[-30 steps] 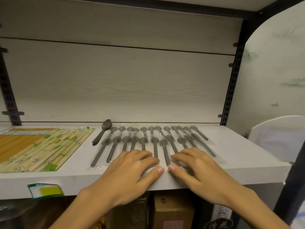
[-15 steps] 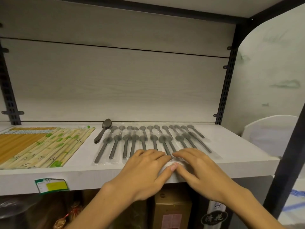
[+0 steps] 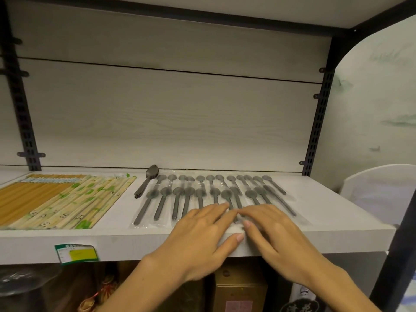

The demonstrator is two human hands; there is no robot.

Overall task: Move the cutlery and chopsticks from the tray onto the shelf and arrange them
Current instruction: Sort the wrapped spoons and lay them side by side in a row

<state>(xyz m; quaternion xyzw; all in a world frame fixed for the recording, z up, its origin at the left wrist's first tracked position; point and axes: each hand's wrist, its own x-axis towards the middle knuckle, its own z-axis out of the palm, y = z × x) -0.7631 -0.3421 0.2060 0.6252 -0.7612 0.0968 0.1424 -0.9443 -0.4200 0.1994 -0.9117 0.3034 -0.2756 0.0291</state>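
Note:
Several grey spoons in clear plastic sleeves [image 3: 180, 197] lie in two rows on the white shelf [image 3: 326, 206]. An unwrapped stack of spoons [image 3: 147, 181] lies slanted at the rows' left end. Packs of chopsticks [image 3: 67, 199] cover the shelf's left part, plain wooden ones at the far left, panda-printed ones beside them. My left hand [image 3: 200, 235] and my right hand [image 3: 274, 235] lie side by side with straight fingers on the handle ends of the wrapped spoons at the shelf's front edge. They hide those handles. No tray is in view.
A green and yellow price label [image 3: 77, 254] hangs on the shelf's front edge. Cardboard boxes [image 3: 240, 289] stand on the level below. Black slotted uprights [image 3: 317, 122] frame the bay. A white rounded object [image 3: 380, 192] sits past the shelf's right end.
Both hands have slid a little to the right along the spoon handles and come closer together. The view has shifted slightly left.

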